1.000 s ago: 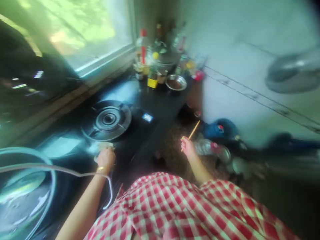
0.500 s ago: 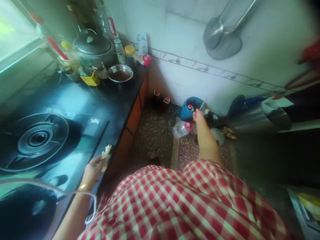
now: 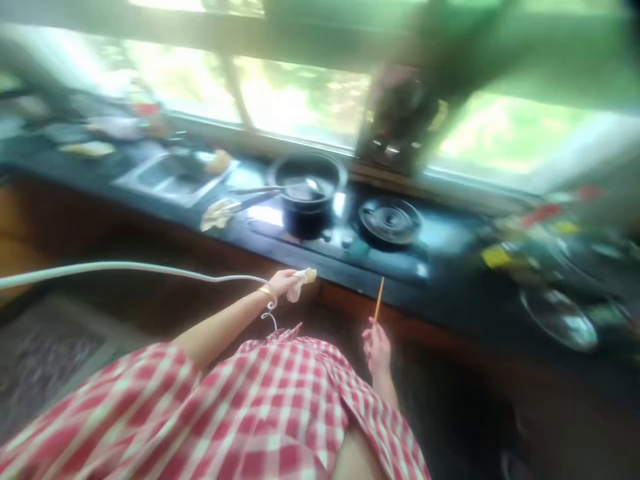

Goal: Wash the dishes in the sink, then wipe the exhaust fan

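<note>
My left hand [image 3: 284, 283] is closed on a crumpled whitish cloth [image 3: 302, 281], held just off the counter's front edge. A pale cable [image 3: 165, 268] runs close by that wrist. Farther right, my right hand [image 3: 378, 345] is wrapped round a thin wooden stick [image 3: 380, 299], perhaps a pair of chopsticks, pointing up towards the counter. Beyond both hands is a gas stove with a dark pan [image 3: 340, 175] on its left burner. The right burner [image 3: 391, 222] is bare. Blur hides finer detail of the held things.
A metal sink [image 3: 167, 193] is set into the counter at the left. Another light cloth [image 3: 218, 215] lies by the pan's handle. At the right are a metal bowl [image 3: 560, 320] and a yellow packet [image 3: 496, 256]. Windows line the back.
My view has swung left from the floor corner to the stove and windows. My right hand, still with the stick, has come from the blue bucket to the counter front; my left hand keeps the cloth.
</note>
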`<state>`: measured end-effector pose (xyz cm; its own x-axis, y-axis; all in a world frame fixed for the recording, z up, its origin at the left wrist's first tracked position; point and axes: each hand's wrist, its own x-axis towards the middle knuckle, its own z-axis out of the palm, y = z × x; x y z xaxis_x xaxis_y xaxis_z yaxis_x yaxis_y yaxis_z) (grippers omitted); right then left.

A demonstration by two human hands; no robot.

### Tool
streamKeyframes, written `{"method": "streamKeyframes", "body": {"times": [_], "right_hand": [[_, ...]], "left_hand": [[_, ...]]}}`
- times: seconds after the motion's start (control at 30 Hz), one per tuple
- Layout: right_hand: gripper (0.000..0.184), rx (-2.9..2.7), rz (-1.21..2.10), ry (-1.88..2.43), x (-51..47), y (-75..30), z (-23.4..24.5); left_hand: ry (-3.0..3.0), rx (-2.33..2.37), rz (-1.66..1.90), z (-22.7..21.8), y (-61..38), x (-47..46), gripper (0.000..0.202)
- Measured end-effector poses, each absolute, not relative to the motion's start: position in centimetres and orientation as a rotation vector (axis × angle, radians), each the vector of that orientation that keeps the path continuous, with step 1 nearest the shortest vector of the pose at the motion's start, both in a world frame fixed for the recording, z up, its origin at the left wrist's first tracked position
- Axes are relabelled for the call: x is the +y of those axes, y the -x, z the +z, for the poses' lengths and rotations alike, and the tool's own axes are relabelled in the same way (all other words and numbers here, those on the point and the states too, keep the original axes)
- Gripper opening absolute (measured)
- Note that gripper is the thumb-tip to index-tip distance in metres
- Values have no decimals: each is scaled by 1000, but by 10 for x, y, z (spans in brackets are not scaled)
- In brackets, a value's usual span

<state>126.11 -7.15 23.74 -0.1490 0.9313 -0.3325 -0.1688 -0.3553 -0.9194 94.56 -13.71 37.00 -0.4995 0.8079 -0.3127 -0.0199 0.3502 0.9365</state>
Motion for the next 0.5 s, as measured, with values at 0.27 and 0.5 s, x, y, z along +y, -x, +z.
{"method": "streamKeyframes", "body": {"times": [0.27, 0.5], "right_hand": [[78, -1631, 2029, 997, -27, -1150, 338], [78, -1719, 2133, 927, -53, -1105, 353]], "left_hand": [[-147, 1944, 1719, 373, -883, -269, 29], [-146, 2168, 1855, 361, -872, -303, 34]]}}
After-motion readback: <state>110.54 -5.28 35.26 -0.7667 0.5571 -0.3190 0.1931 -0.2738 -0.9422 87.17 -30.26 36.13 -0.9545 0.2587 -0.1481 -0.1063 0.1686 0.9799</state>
